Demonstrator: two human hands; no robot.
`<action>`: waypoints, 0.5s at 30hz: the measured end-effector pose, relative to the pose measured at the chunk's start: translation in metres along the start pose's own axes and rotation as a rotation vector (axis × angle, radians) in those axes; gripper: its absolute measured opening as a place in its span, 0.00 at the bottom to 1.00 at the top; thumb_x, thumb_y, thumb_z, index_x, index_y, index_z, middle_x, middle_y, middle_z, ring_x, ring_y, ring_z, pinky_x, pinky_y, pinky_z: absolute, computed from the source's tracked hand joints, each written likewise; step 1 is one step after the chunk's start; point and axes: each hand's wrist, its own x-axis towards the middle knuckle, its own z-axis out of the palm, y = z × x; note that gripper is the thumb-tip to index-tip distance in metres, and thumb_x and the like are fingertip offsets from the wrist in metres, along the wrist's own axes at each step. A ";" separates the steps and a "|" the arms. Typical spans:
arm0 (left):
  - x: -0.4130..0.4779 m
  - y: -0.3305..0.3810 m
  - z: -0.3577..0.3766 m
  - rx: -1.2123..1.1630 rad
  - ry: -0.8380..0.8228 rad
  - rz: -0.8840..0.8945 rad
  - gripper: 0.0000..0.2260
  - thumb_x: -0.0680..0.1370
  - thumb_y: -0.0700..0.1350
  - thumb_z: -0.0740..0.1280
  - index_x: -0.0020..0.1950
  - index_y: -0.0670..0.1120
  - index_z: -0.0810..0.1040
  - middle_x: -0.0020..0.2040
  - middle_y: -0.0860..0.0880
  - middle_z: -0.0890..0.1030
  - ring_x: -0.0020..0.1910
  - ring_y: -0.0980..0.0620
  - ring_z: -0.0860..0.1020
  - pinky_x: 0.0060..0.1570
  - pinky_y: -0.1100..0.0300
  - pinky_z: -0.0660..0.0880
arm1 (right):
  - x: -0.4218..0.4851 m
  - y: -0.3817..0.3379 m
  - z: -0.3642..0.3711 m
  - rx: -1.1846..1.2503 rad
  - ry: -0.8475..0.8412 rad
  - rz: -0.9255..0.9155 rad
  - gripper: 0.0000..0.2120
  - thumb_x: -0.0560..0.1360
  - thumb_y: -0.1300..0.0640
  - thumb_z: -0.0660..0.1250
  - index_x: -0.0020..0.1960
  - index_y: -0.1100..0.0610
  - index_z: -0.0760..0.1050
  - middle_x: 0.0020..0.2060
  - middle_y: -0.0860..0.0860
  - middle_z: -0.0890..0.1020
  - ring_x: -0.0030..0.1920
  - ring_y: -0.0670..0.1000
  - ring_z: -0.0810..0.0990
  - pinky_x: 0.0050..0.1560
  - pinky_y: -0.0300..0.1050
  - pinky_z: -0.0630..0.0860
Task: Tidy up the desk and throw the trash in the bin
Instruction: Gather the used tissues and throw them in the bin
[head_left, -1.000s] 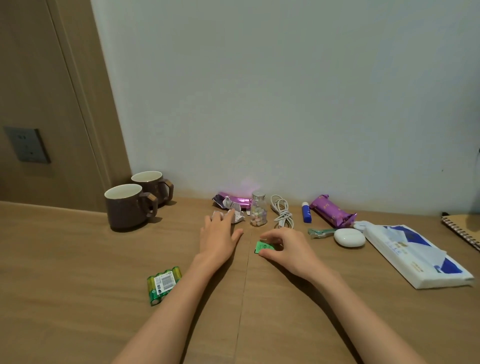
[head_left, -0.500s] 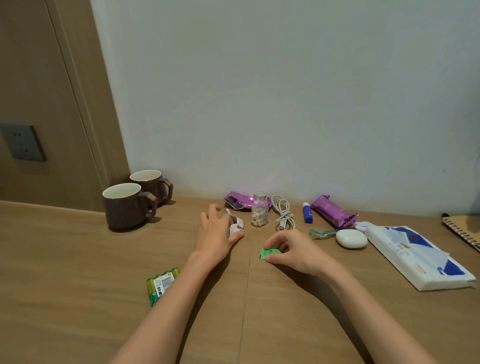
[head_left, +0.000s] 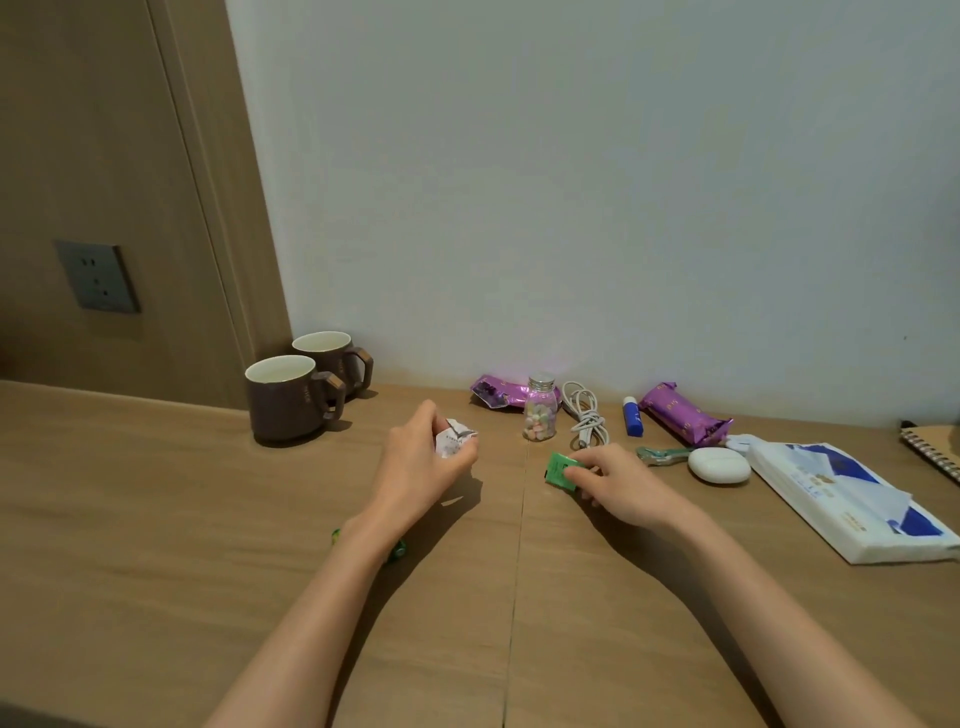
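A single wide-angle camera, worn on the person's head, looks forward and down across a light brown wooden worktop (head_left: 156, 519) toward a pale grey wall (head_left: 571, 182). Both bare forearms reach in from the bottom edge, close to the lens. A brown wooden door frame (head_left: 208, 182) fills the left side.

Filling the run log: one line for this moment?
left hand: holds crumpled paper | right hand: holds green wrapper | bin: unseen
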 end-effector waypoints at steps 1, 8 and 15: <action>-0.001 0.001 -0.001 -0.030 0.010 -0.013 0.15 0.72 0.52 0.70 0.43 0.42 0.69 0.37 0.48 0.79 0.39 0.45 0.77 0.36 0.48 0.74 | -0.002 -0.001 -0.001 0.039 0.000 0.012 0.12 0.81 0.55 0.58 0.57 0.58 0.78 0.46 0.52 0.80 0.39 0.45 0.76 0.41 0.41 0.76; -0.004 0.004 -0.011 -0.355 -0.048 -0.099 0.17 0.76 0.52 0.66 0.56 0.46 0.63 0.44 0.48 0.84 0.50 0.52 0.81 0.48 0.57 0.74 | -0.007 -0.010 -0.003 0.409 0.235 -0.023 0.03 0.76 0.56 0.68 0.50 0.54 0.77 0.43 0.51 0.83 0.37 0.44 0.80 0.36 0.35 0.76; -0.002 0.006 -0.011 -0.334 -0.168 -0.022 0.14 0.80 0.47 0.62 0.65 0.50 0.70 0.57 0.51 0.76 0.52 0.57 0.76 0.51 0.61 0.75 | -0.009 -0.019 -0.004 0.603 0.345 -0.073 0.04 0.73 0.60 0.72 0.48 0.59 0.80 0.40 0.55 0.85 0.36 0.46 0.84 0.40 0.39 0.81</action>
